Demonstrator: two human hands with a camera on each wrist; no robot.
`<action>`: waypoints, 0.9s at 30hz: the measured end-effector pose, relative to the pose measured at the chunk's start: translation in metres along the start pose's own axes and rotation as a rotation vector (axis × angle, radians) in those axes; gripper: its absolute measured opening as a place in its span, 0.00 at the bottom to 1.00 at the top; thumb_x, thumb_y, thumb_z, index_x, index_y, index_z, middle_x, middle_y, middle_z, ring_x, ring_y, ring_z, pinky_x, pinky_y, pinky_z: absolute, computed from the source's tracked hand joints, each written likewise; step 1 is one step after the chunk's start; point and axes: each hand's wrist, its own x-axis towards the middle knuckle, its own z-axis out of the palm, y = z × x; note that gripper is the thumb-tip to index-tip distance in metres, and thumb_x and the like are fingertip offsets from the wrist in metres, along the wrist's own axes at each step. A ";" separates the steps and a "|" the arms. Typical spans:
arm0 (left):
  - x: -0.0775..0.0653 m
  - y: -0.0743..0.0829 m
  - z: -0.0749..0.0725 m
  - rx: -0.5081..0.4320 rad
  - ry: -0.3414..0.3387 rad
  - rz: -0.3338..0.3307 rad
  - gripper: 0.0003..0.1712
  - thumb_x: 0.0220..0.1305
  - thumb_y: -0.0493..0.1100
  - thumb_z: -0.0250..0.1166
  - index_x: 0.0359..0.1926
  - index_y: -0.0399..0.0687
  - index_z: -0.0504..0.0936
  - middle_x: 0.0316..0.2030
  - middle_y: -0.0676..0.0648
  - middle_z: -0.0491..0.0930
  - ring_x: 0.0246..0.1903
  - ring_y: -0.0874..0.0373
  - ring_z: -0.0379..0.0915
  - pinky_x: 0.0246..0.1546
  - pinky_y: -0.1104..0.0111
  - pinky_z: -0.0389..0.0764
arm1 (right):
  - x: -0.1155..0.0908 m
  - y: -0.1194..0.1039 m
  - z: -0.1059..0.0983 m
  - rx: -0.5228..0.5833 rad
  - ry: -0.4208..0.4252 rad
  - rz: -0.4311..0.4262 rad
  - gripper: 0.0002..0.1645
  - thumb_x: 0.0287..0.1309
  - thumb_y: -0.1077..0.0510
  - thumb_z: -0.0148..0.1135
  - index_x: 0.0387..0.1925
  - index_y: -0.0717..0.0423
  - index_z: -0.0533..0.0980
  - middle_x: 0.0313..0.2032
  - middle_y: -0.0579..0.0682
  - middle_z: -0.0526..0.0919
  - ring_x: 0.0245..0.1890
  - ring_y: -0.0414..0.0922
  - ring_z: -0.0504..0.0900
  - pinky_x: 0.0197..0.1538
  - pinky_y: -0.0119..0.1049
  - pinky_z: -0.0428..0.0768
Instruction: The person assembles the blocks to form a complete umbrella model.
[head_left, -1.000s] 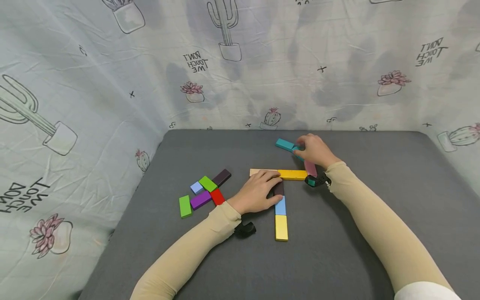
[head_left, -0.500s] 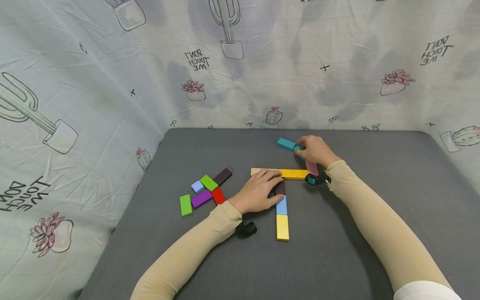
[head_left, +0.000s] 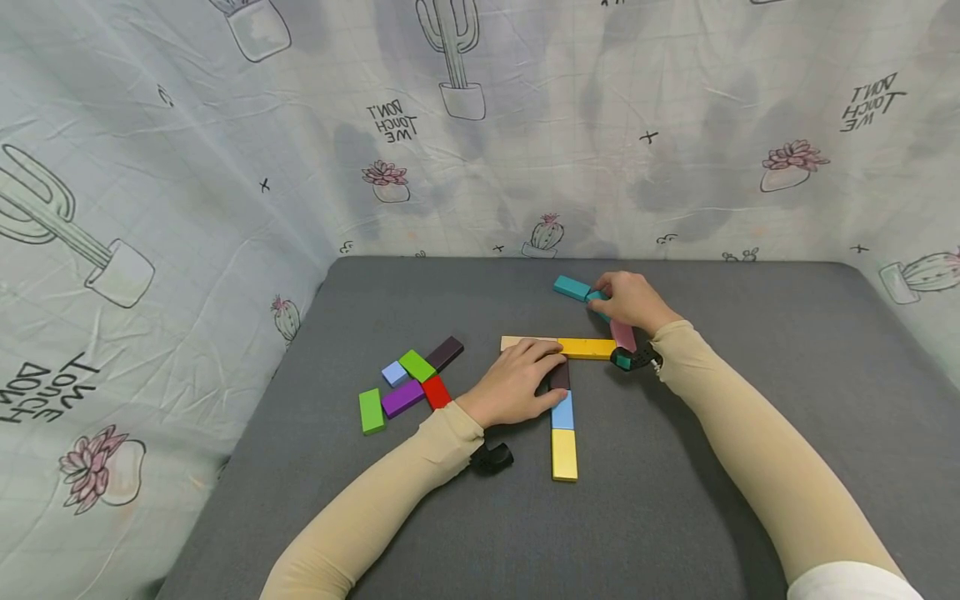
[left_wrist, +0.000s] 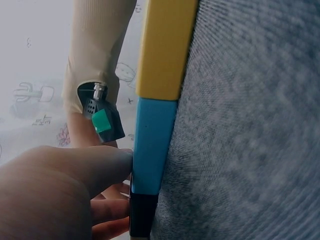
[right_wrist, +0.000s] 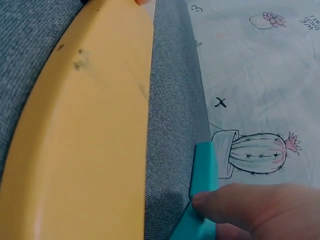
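My right hand (head_left: 632,300) pinches the nearer of two teal blocks (right_wrist: 195,227), its thumb at the joint with the farther teal block (head_left: 572,288). A pink block (head_left: 622,335) shows just below this hand. My left hand (head_left: 516,381) rests with relaxed fingers over the meeting point of the rows. Its thumb touches the side of the light blue block (left_wrist: 154,145), and its fingertips reach the dark block (head_left: 559,376) and the orange-yellow block (head_left: 588,349). A pale wooden block (head_left: 517,341) is partly covered by the left hand. A yellow block (head_left: 564,455) ends the near row.
Left of the left hand lies a loose cluster: two green blocks (head_left: 371,412), a purple block (head_left: 402,399), a red block (head_left: 436,392), a small blue block (head_left: 393,374) and a dark block (head_left: 446,353). The grey tabletop (head_left: 675,517) ends at a printed curtain (head_left: 495,183).
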 end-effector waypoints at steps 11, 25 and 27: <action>0.000 0.001 -0.001 0.000 -0.016 -0.013 0.32 0.76 0.60 0.60 0.72 0.49 0.75 0.74 0.48 0.68 0.73 0.52 0.61 0.74 0.55 0.66 | 0.012 -0.004 0.006 -0.043 0.015 0.001 0.29 0.69 0.53 0.66 0.62 0.69 0.76 0.57 0.70 0.81 0.55 0.63 0.81 0.57 0.58 0.80; 0.000 0.002 -0.002 -0.004 -0.013 -0.021 0.32 0.76 0.60 0.60 0.72 0.50 0.75 0.74 0.49 0.68 0.73 0.53 0.61 0.74 0.55 0.66 | 0.014 -0.004 0.006 -0.026 0.024 0.021 0.26 0.70 0.55 0.64 0.62 0.68 0.77 0.56 0.70 0.81 0.53 0.63 0.82 0.56 0.58 0.80; 0.000 0.002 -0.002 -0.006 -0.012 -0.018 0.32 0.76 0.60 0.60 0.72 0.50 0.75 0.74 0.49 0.68 0.73 0.52 0.62 0.74 0.55 0.66 | 0.015 -0.004 0.007 -0.021 0.029 0.031 0.25 0.70 0.55 0.63 0.61 0.68 0.77 0.56 0.70 0.82 0.52 0.62 0.82 0.55 0.58 0.81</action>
